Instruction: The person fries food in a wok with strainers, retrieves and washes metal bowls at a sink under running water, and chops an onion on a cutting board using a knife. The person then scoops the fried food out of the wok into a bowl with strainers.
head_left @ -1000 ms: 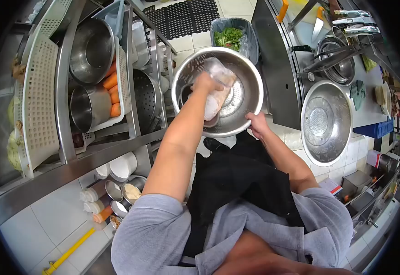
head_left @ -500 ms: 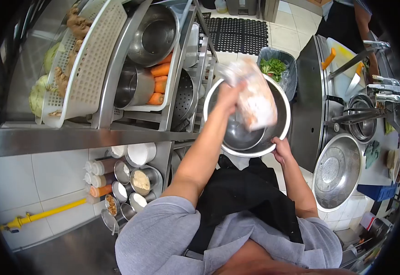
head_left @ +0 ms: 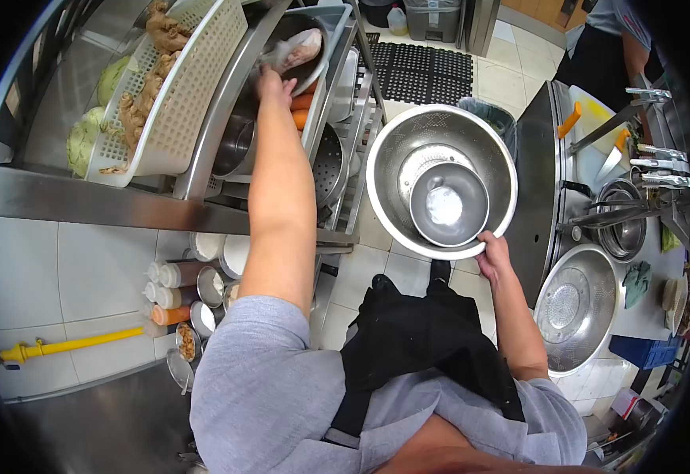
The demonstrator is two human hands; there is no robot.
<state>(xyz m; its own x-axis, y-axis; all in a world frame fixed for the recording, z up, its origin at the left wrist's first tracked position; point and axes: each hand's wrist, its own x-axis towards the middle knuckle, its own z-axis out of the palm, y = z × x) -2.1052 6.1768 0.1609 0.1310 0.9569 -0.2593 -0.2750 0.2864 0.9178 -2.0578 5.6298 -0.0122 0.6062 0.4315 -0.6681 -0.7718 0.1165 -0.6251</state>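
Observation:
On the left, my left hand (head_left: 275, 87) reaches into the shelf, closed at the gathered end of a clear plastic bag (head_left: 301, 50) with pale pinkish contents, perhaps meat. The bag lies in a metal bowl (head_left: 319, 73); some of my fingers are hidden or blurred. In front of me, my right hand (head_left: 493, 254) grips the rim of a large perforated metal colander (head_left: 392, 201) at its near right side. Inside that colander rests a smaller smooth steel bowl (head_left: 449, 204).
Ginger (head_left: 135, 118) fills a white perforated basket (head_left: 195, 87) on the left shelf, with carrots (head_left: 300, 118) beside pots. Seasoning containers and squeeze bottles (head_left: 175, 274) stand below. On the right are another colander (head_left: 570, 312), a knife (head_left: 615, 154) and a person (head_left: 609, 39).
My left hand has carried the bag from above the colander leftward into the shelf bowl. The colander's inside and smaller bowl now show fully; my right hand still holds the rim.

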